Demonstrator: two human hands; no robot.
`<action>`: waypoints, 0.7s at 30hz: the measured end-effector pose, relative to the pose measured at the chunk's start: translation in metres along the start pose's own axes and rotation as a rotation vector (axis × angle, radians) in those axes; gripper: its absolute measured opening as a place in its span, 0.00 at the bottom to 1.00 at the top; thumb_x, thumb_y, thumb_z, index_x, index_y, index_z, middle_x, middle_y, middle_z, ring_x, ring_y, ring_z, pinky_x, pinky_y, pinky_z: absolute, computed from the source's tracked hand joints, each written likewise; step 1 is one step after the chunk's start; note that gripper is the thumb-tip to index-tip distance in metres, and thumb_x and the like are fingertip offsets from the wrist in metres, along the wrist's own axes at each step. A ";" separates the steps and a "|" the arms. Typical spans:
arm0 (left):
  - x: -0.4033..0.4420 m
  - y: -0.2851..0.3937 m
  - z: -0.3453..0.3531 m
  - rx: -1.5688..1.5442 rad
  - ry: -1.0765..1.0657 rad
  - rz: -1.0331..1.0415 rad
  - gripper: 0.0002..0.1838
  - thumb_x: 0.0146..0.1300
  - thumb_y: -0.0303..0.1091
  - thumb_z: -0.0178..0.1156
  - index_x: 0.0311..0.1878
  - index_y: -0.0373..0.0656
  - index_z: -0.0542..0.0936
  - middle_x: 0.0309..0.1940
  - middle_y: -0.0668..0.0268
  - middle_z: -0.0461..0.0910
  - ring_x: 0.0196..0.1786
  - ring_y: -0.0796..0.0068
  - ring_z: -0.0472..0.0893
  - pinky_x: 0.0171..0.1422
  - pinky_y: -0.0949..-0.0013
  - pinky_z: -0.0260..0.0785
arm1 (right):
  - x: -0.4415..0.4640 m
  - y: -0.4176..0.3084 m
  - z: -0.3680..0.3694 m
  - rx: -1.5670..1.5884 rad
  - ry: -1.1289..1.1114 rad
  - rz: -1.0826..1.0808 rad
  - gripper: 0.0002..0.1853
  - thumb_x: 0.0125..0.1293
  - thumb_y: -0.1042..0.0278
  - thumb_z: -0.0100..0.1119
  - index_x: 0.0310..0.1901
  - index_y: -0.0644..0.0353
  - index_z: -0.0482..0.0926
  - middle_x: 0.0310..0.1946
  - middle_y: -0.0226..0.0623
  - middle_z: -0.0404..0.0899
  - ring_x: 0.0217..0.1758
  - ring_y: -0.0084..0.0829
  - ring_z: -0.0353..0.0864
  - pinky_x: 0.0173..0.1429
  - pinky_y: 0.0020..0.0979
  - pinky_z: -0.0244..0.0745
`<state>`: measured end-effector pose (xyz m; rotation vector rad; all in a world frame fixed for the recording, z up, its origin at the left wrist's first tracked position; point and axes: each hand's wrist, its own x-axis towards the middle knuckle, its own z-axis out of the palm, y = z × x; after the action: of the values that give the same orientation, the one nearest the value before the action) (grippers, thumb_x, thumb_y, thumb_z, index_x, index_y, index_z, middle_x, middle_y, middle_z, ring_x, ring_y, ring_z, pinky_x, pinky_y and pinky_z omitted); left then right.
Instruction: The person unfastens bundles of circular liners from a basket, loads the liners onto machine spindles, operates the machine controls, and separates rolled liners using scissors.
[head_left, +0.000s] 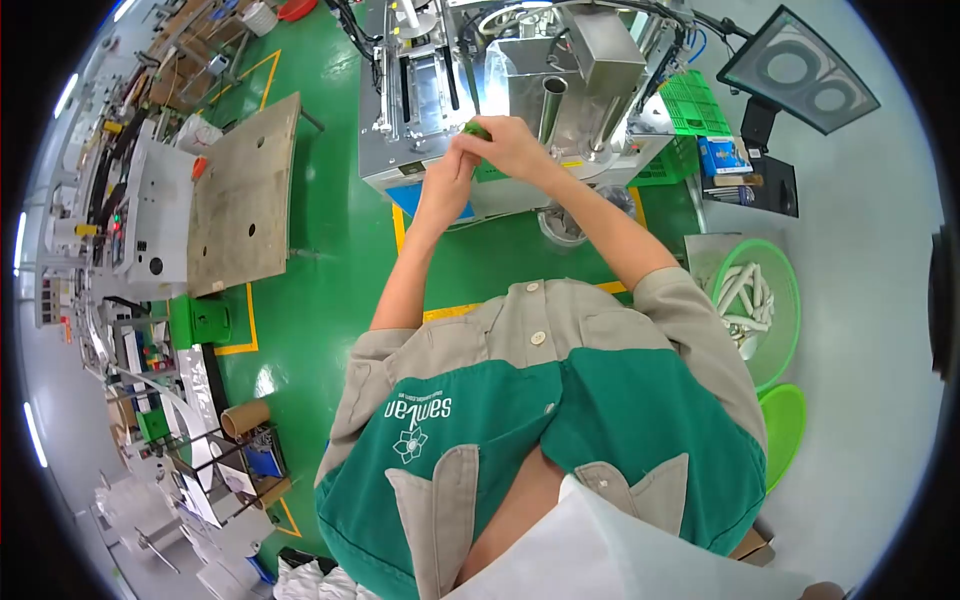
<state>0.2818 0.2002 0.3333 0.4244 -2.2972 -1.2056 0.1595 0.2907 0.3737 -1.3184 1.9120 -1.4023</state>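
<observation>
My right hand (508,150) is closed around the green handle of what looks like a screwdriver (477,129). Its dark, slim shaft points away from me over the machine (405,152). My left hand (447,186) touches the right one just below the handle. The left fingers are curled in, and whatever they hold is hidden. Both hands are at the machine's front edge, above a blue panel (408,197). Beside the right hand stands an upright metal tube (552,100).
A monitor (800,70) juts out at the upper right. Green baskets, one with white pieces (745,300), stand on the right. A wooden board (245,200) is to the left. A clear bin (562,228) sits under the machine's front.
</observation>
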 end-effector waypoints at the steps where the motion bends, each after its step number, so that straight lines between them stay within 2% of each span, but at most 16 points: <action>1: 0.000 0.000 -0.002 -0.033 -0.008 -0.026 0.14 0.71 0.37 0.44 0.45 0.35 0.74 0.24 0.64 0.71 0.28 0.73 0.71 0.35 0.68 0.66 | 0.002 0.006 0.004 0.024 0.045 0.004 0.17 0.61 0.56 0.61 0.31 0.66 0.79 0.21 0.38 0.80 0.25 0.25 0.79 0.31 0.29 0.73; 4: -0.008 0.006 -0.016 -0.482 -0.155 -0.274 0.14 0.72 0.36 0.44 0.44 0.35 0.75 0.25 0.69 0.71 0.28 0.78 0.71 0.35 0.73 0.65 | 0.002 0.008 0.007 0.031 0.064 0.018 0.15 0.61 0.58 0.62 0.33 0.66 0.78 0.20 0.37 0.79 0.24 0.25 0.79 0.30 0.29 0.72; 5: -0.010 0.009 -0.016 -0.593 -0.155 -0.369 0.12 0.72 0.35 0.46 0.44 0.37 0.76 0.25 0.74 0.68 0.27 0.84 0.67 0.32 0.78 0.62 | 0.001 0.006 0.006 0.024 0.057 0.021 0.15 0.61 0.58 0.62 0.33 0.65 0.78 0.20 0.37 0.78 0.23 0.25 0.78 0.30 0.29 0.72; 8: -0.007 -0.013 -0.027 -0.910 -0.073 -0.465 0.10 0.71 0.34 0.47 0.42 0.38 0.75 0.23 0.75 0.65 0.23 0.86 0.63 0.27 0.80 0.58 | 0.002 0.014 0.002 0.046 0.056 -0.042 0.15 0.61 0.59 0.62 0.38 0.64 0.77 0.21 0.37 0.78 0.23 0.25 0.77 0.30 0.30 0.70; 9: -0.003 -0.012 -0.035 -1.021 0.045 -0.480 0.09 0.71 0.34 0.48 0.40 0.39 0.74 0.22 0.76 0.64 0.21 0.88 0.60 0.24 0.82 0.54 | -0.003 0.012 -0.005 -0.099 0.024 -0.005 0.17 0.61 0.59 0.61 0.45 0.62 0.76 0.24 0.42 0.79 0.25 0.31 0.78 0.31 0.34 0.71; 10: 0.002 -0.011 -0.047 -0.977 0.131 -0.490 0.11 0.72 0.34 0.47 0.38 0.37 0.75 0.22 0.77 0.62 0.22 0.87 0.58 0.25 0.80 0.53 | -0.010 0.035 -0.003 -0.436 0.094 -0.238 0.13 0.62 0.62 0.58 0.45 0.60 0.76 0.28 0.44 0.79 0.31 0.38 0.80 0.34 0.37 0.73; 11: 0.006 -0.023 -0.056 -0.822 0.130 -0.458 0.09 0.70 0.32 0.48 0.38 0.37 0.75 0.21 0.74 0.65 0.22 0.83 0.63 0.26 0.78 0.57 | -0.024 0.048 0.005 -0.590 0.026 -0.316 0.08 0.63 0.66 0.55 0.40 0.60 0.75 0.31 0.44 0.77 0.33 0.45 0.80 0.35 0.40 0.75; 12: 0.009 -0.037 -0.058 -0.670 0.131 -0.426 0.07 0.68 0.30 0.49 0.37 0.38 0.75 0.21 0.72 0.67 0.22 0.79 0.68 0.27 0.75 0.60 | -0.044 0.028 0.003 -0.691 -0.090 -0.309 0.06 0.63 0.67 0.52 0.36 0.59 0.74 0.32 0.42 0.75 0.33 0.46 0.80 0.36 0.41 0.77; 14: 0.011 -0.039 -0.046 0.030 0.039 0.118 0.05 0.63 0.26 0.50 0.37 0.38 0.75 0.23 0.65 0.71 0.28 0.67 0.74 0.31 0.69 0.66 | -0.056 -0.012 -0.003 -0.802 -0.389 -0.465 0.06 0.62 0.67 0.53 0.36 0.59 0.74 0.33 0.42 0.75 0.33 0.45 0.81 0.36 0.41 0.77; 15: 0.004 -0.035 -0.038 0.385 -0.011 0.379 0.05 0.61 0.24 0.51 0.37 0.38 0.76 0.25 0.61 0.74 0.31 0.61 0.78 0.33 0.65 0.68 | -0.053 -0.042 -0.010 -0.753 -0.441 -0.504 0.04 0.61 0.69 0.53 0.35 0.58 0.73 0.32 0.39 0.74 0.34 0.42 0.80 0.35 0.39 0.76; 16: -0.003 -0.006 -0.043 0.336 -0.327 0.283 0.08 0.56 0.22 0.53 0.39 0.38 0.76 0.33 0.52 0.77 0.43 0.55 0.78 0.43 0.63 0.69 | -0.050 -0.063 -0.012 -0.700 -0.490 -0.541 0.02 0.60 0.72 0.52 0.35 0.58 0.71 0.31 0.36 0.74 0.34 0.38 0.80 0.35 0.38 0.76; 17: -0.008 0.018 -0.043 0.347 -0.376 0.410 0.07 0.57 0.21 0.52 0.38 0.38 0.76 0.33 0.53 0.77 0.42 0.55 0.79 0.42 0.63 0.70 | -0.034 -0.066 -0.016 -0.693 -0.330 -0.688 0.03 0.63 0.72 0.51 0.37 0.57 0.73 0.30 0.38 0.74 0.33 0.40 0.80 0.35 0.38 0.75; 18: -0.012 0.036 -0.045 0.354 -0.427 0.534 0.07 0.58 0.20 0.51 0.37 0.37 0.76 0.32 0.53 0.77 0.40 0.56 0.79 0.42 0.63 0.70 | -0.025 -0.056 -0.017 -0.631 -0.197 -0.587 0.04 0.63 0.72 0.50 0.38 0.57 0.73 0.31 0.38 0.75 0.33 0.41 0.80 0.35 0.38 0.75; 21: -0.004 0.066 -0.081 0.173 -0.132 0.317 0.07 0.58 0.21 0.51 0.39 0.38 0.76 0.32 0.54 0.77 0.38 0.54 0.79 0.40 0.62 0.70 | -0.003 -0.010 -0.009 -0.441 0.188 -0.295 0.07 0.61 0.73 0.50 0.41 0.57 0.72 0.33 0.41 0.75 0.33 0.45 0.79 0.35 0.38 0.75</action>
<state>0.3286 0.1854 0.4255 0.0345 -2.4753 -0.9071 0.1585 0.2977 0.3859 -1.7881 2.3222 -1.3208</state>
